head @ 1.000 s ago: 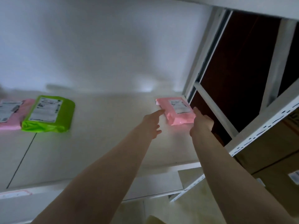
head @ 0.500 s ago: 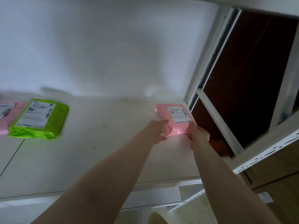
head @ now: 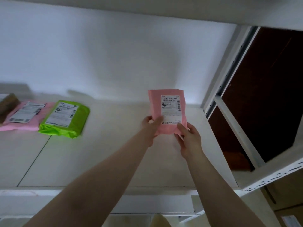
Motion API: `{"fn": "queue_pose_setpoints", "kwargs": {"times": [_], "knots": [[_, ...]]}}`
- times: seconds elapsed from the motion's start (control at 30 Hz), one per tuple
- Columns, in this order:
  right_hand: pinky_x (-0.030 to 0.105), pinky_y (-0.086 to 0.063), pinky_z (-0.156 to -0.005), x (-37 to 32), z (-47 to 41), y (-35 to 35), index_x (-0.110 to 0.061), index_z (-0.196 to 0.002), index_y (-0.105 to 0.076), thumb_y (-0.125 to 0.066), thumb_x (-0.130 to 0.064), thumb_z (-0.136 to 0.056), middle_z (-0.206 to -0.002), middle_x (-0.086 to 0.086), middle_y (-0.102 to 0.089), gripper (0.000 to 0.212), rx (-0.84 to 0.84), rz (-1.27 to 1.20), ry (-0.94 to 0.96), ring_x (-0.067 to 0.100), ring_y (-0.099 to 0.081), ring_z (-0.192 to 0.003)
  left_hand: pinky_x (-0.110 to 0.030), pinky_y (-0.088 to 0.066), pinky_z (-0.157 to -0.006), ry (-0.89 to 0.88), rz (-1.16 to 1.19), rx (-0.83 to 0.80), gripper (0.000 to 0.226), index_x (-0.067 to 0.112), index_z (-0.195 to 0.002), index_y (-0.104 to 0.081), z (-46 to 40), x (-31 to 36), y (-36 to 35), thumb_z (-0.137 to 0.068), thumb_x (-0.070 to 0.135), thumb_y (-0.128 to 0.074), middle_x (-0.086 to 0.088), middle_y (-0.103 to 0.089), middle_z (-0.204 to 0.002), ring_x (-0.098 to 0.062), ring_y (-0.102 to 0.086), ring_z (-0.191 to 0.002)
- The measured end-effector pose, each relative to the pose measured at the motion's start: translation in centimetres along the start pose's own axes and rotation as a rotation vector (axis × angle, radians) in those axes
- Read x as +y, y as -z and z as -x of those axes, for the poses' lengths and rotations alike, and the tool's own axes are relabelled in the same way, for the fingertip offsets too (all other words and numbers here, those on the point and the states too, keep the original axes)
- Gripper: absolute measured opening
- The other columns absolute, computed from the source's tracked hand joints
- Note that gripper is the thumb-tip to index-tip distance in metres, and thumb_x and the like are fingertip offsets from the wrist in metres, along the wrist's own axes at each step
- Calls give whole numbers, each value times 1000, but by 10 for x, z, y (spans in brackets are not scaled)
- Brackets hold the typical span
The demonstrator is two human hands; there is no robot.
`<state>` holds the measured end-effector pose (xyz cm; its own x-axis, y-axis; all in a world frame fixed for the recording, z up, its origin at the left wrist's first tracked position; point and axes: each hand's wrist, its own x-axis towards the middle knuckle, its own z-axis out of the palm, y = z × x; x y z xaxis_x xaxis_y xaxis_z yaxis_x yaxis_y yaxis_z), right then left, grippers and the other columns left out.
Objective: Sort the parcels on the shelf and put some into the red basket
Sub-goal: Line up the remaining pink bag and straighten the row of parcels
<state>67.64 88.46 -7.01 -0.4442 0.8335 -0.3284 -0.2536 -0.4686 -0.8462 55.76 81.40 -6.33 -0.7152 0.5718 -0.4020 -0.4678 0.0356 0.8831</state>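
The pink parcel (head: 167, 110) is held upright above the shelf (head: 105, 149) near its right end, long axis vertical, its white label (head: 171, 110) facing the person with the print right way up. The left hand (head: 151, 126) pinches its lower left corner, thumb across the front; the right hand (head: 188, 140) grips the lower right corner, fingers (head: 181, 130) curled onto the front. The shelf is white, backed by a white wall (head: 114, 54), with a white upright (head: 227, 66) at the right and a dark brown panel (head: 265, 89) beyond. Well to the left lie a green parcel (head: 65, 118), label up, beside another pink one (head: 24, 115), and a brown box (head: 6, 104) at the edge.
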Motion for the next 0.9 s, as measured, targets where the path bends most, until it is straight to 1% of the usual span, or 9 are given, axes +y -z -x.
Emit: {"fn": "queue_pose_setpoints", "kwargs": {"times": [0.17,0.27,0.33,0.47,0.57,0.63,0.77,0.83,0.9], "knots": [[28,-61,-70,11,15,-36,-12,-132,-56,-67,-12,-91,-114,7,-71,42,-179,60,-23,12,-74,-84,-42,-59,-79,-120,-1,7,43,11,-124,-53,9,19,54,-85,15,-71,-16,-68,-114,-33,-70,-93],[31,-61,-74,25,25,-59,-15,-133,-58,-64,-14,-93,-114,5,-72,40,-260,98,-55,14,-74,-88,-42,-59,-78,-157,4,-1,37,11,-118,-55,14,24,89,-85,13,-72,-15,-69,-111,-33,-70,-94],[30,-61,-74,37,33,-73,-15,-128,-61,-61,-12,-94,-113,5,-73,34,-294,110,-68,16,-73,-91,-40,-59,-76,-176,22,-3,39,10,-120,-55,18,26,113,-85,12,-71,-15,-69,-112,-32,-71,-93],[27,-60,-69,61,56,-107,-15,-119,-66,-60,-7,-94,-101,1,-77,27,-341,79,-81,14,-75,-86,-30,-59,-60,-212,71,-12,35,8,-119,-54,26,35,160,-86,6,-68,-13,-71,-103,-25,-71,-79],[26,-60,-69,79,74,-129,-16,-116,-67,-59,-6,-94,-97,-1,-78,25,-373,72,-72,13,-75,-86,-26,-57,-55,-225,95,-18,34,9,-117,-54,33,43,192,-87,2,-66,-9,-70,-98,-21,-69,-75],[27,-60,-72,95,90,-150,-15,-118,-67,-59,-6,-94,-100,-1,-78,27,-378,64,-70,14,-75,-88,-27,-58,-58,-221,108,-14,33,10,-116,-55,36,50,222,-86,2,-67,-8,-71,-97,-21,-69,-77],[29,-60,-79,124,121,-189,-13,-123,-65,-59,-5,-94,-109,3,-76,31,-389,52,-62,17,-74,-95,-40,-58,-81,-239,124,-33,43,6,-125,-53,42,62,276,-85,4,-69,-13,-70,-110,-31,-69,-96],[31,-60,-82,136,135,-206,-11,-127,-64,-59,-6,-94,-114,6,-75,34,-389,56,-47,19,-73,-99,-40,-58,-83,-250,132,-44,43,7,-126,-52,45,68,298,-86,4,-68,-14,-69,-114,-31,-68,-98],[32,-60,-84,143,145,-217,-10,-129,-62,-59,-6,-94,-118,8,-73,36,-381,56,-37,20,-72,-102,-37,-59,-79,-253,143,-52,45,6,-128,-51,48,72,313,-86,4,-68,-14,-69,-115,-29,-69,-97]]}}
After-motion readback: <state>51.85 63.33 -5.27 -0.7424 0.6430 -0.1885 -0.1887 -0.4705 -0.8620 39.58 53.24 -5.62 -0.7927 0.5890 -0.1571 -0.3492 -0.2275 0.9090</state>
